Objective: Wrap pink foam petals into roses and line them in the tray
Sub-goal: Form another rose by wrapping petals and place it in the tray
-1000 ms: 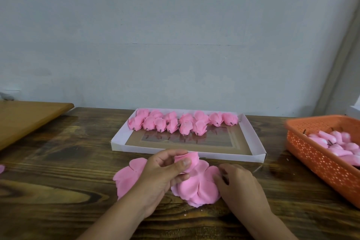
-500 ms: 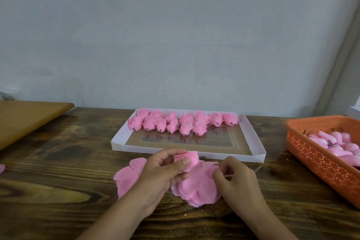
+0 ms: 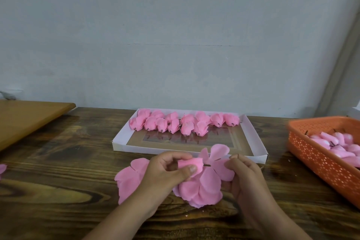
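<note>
Nearest, the left hand [image 3: 171, 169] pinched a rolled pink bud [image 3: 190, 162] between thumb and curled fingers, its short dark stem poking out toward the right hand [image 3: 243, 173], whose fingertips were curled round the edge of a flat petal sheet [image 3: 202, 187]. More loose petals [image 3: 130, 177] lay just behind the left knuckles on the wooden table [image 3: 58, 191]. The foam looked light, soft and easily creased, so it was probably best taken by the petal bases near the stem, with gentle pressure. Beyond the fingers, the white tray [image 3: 257, 142] held finished roses [image 3: 183, 122] lined along its far side; off past the right hand sat an orange basket [image 3: 315, 154] of pink pieces.
</note>
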The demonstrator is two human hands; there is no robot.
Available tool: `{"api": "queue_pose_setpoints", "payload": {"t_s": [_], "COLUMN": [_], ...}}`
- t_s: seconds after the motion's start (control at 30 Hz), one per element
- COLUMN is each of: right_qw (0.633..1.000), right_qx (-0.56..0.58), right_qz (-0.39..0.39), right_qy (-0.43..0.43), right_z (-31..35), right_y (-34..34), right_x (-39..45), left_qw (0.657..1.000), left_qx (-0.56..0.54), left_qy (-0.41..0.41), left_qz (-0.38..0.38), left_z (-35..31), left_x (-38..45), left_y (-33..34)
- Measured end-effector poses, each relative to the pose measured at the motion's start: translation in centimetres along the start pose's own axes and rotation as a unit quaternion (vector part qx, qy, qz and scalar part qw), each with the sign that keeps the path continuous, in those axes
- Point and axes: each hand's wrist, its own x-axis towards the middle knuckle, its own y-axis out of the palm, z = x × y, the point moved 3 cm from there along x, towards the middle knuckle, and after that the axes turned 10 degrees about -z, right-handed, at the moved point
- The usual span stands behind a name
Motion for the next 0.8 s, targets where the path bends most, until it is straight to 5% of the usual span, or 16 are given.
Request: {"api": "queue_pose_setpoints", "payload": {"t_s": [0.8], "right_qw": [0.994], "right_qx": [-0.085], "right_qz": [-0.051], "right_qy": [-0.056], "right_z": [0.9], "right_y": [1.2], "right_x": [-1.2], "left_qw": [0.998], "left_qx": [0.04], "left_qy": [0.042], "left_qz": [-0.033], "left_z": [0.4], "left_x": [0.3], "left_y": [-0.2]}}
